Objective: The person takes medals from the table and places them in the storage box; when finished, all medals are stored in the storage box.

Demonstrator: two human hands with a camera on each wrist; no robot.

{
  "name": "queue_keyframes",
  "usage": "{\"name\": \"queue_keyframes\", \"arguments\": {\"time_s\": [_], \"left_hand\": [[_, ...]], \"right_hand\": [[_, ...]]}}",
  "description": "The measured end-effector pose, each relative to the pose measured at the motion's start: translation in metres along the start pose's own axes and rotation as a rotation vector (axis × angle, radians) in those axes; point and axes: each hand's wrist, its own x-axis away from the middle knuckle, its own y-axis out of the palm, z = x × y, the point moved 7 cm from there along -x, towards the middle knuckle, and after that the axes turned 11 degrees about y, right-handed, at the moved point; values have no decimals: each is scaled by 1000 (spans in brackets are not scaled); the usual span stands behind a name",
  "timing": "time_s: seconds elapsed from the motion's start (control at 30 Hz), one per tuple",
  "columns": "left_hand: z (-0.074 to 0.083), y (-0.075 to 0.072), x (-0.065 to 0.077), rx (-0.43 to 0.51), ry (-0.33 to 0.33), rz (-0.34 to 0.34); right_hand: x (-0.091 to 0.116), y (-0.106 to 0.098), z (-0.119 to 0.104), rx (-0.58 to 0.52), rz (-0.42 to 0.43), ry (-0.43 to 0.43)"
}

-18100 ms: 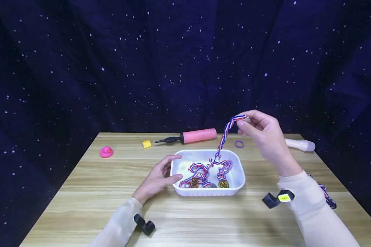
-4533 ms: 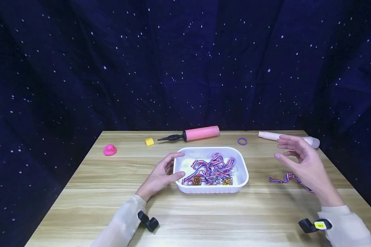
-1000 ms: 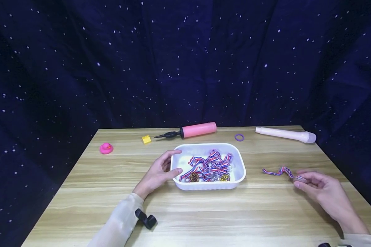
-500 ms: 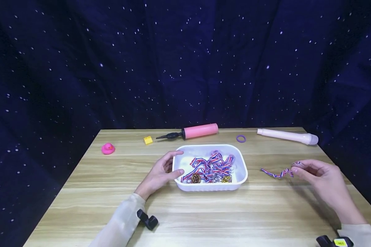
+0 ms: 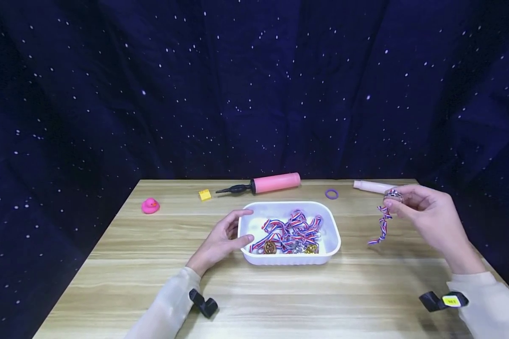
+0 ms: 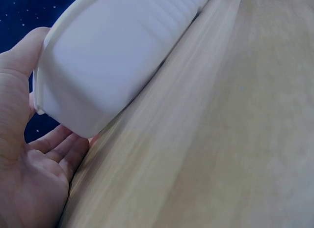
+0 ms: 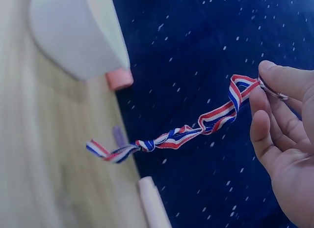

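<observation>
My right hand [image 5: 432,216] pinches a silver-coloured medal [image 5: 393,195] between thumb and fingers, raised above the right side of the table. Its red, white and blue ribbon [image 7: 181,134] dangles below, twisted and knotted. My left hand [image 5: 218,240] grips the left end of a white plastic tub [image 5: 289,259], thumb at the near corner and fingers at the far one. Inside the tub lie tangled striped ribbons [image 5: 297,228] with a bronze medal [image 5: 269,247], a gold medal [image 5: 311,249] and silver pieces partly hidden. The left wrist view shows the tub's outer wall [image 6: 108,56] against the hand.
Along the back of the wooden table [image 5: 144,273] lie a yellow block [image 5: 205,194], a pink hand pump [image 5: 275,182], a purple ring [image 5: 332,194] and a pale tube [image 5: 371,187] partly behind my right hand. A pink rubber duck [image 5: 150,205] stands at left.
My right hand has taken the medal from the table at right, lifted it and moved it up and slightly left; the ribbon now hangs. My left hand stays at the tub.
</observation>
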Motion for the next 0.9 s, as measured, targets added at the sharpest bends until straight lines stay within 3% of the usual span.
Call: {"name": "queue_keyframes", "arguments": {"time_s": [0.27, 0.5, 0.7, 0.9], "left_hand": [[-1, 1, 0, 5, 6, -6], [-2, -1, -1, -1, 8, 1], [-2, -1, 0, -6, -1, 3], [-1, -1, -1, 1, 4, -1]], "right_hand": [[-20, 7, -35, -20, 26, -25], [-32, 21, -72, -66, 23, -142], [-39, 43, -93, -130, -65, -184], [-43, 70, -93, -55, -176, -166]]}}
